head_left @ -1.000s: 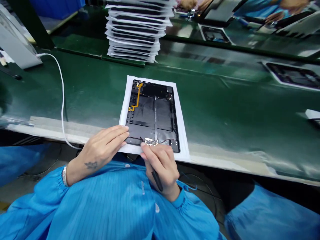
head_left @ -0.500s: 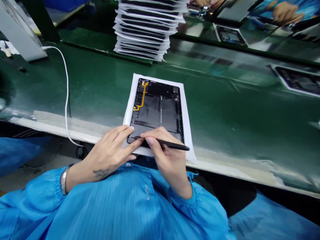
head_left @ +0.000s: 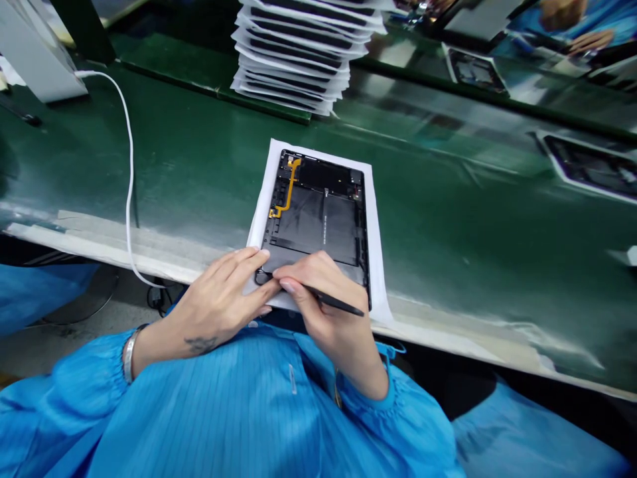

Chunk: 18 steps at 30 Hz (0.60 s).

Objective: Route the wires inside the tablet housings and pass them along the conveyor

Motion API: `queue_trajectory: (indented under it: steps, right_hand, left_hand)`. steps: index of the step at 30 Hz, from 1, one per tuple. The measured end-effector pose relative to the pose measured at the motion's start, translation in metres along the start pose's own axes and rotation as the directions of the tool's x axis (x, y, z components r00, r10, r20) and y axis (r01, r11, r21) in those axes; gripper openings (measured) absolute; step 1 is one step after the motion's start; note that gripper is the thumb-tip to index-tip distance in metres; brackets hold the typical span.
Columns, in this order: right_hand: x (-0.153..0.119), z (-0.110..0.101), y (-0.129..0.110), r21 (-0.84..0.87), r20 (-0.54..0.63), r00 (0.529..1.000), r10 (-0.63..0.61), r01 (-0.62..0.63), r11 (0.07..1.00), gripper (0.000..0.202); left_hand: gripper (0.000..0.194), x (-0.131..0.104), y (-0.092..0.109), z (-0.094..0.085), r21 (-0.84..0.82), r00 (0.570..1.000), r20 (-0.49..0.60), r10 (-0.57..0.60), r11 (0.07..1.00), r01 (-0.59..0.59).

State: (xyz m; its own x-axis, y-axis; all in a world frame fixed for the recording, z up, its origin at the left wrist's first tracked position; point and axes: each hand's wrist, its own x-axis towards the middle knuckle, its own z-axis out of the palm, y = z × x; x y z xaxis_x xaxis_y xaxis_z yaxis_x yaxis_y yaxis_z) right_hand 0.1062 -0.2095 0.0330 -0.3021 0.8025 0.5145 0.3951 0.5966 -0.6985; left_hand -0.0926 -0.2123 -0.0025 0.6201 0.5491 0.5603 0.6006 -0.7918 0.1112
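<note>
Head view: opened tablet-like device lies flat, innards up, on a white sheet at the near edge of the green table. Orange flex cable runs down its left side. Left hand palm down, fingers extended and close together, fingertips on the device's near-left corner; no grip visible. Right hand closed in a pen grip on a slim black tool, handle end pointing right, working end down by that same corner, right next to the left fingers. Tip contact too small to call. Beyond the device: tall stack of white sheets with dark layers between. White cord loops over the table edge at left. Second opened device well off to the right. Co-worker's hands far right, blurred.
</note>
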Motion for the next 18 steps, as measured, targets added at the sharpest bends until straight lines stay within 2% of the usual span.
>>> queue_trajectory:
  steps: [4,12,15,18]
  right_hand:
    - [0.0,-0.005,0.001,-0.009,0.047,0.999,0.007,-0.007,1.0,0.013]
    - [-0.016,-0.04,0.006,-0.077,0.037,0.996,0.082,-0.079,0.994,0.013]
    - [-0.022,-0.042,0.007,-0.094,0.03,0.999,0.045,-0.042,0.995,0.011]
    - [-0.026,-0.036,0.008,-0.096,-0.036,0.999,0.01,-0.013,0.995,0.014]
  left_hand:
    - [0.04,-0.004,-0.004,0.0,0.045,0.998,-0.04,0.052,0.998,-0.05]
    - [0.039,0.0,-0.013,-0.015,0.046,0.988,0.067,0.138,0.989,-0.141]
    - [0.041,-0.001,-0.012,-0.016,0.034,0.99,0.06,0.131,0.99,-0.133]
    - [0.037,0.001,-0.01,-0.016,0.015,0.993,0.036,0.113,0.993,-0.113]
